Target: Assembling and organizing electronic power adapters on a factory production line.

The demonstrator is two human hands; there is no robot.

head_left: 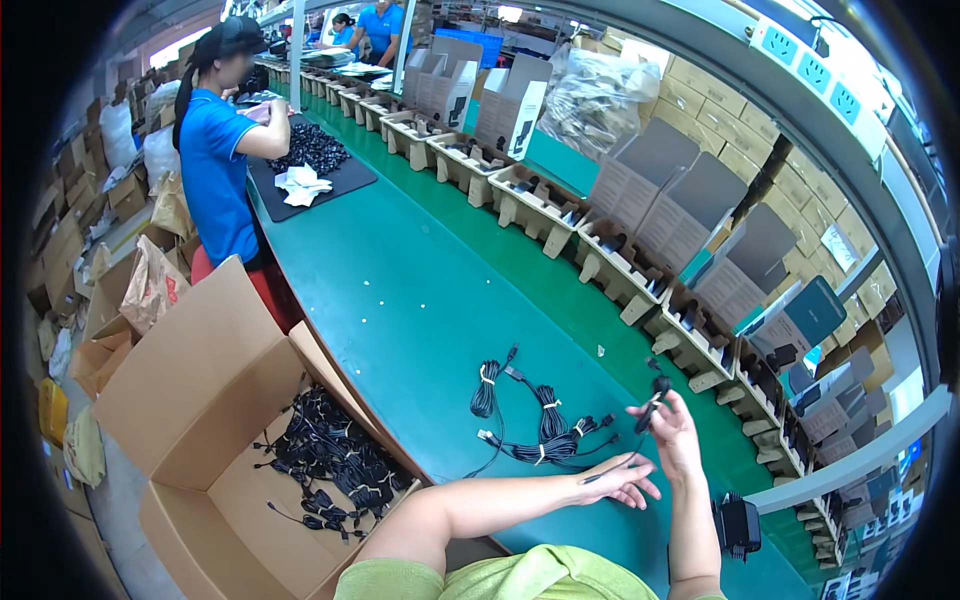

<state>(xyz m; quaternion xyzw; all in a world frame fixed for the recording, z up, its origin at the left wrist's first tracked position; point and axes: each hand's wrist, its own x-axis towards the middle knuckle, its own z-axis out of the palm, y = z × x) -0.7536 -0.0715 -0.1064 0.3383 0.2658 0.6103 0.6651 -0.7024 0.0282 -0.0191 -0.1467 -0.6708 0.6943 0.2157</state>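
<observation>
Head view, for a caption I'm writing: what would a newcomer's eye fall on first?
Probably the big open cardboard box at lower left, with black cables heaped inside. Next, the green table slanting across the middle; at lower right, the right hand holds a bundled cable over it.

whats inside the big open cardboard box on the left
Inside the cardboard box lies a heap of bundled black cables, with part of the bare bottom showing. Whatever lies beneath the heap is covered, so it cannot be seen.
</observation>
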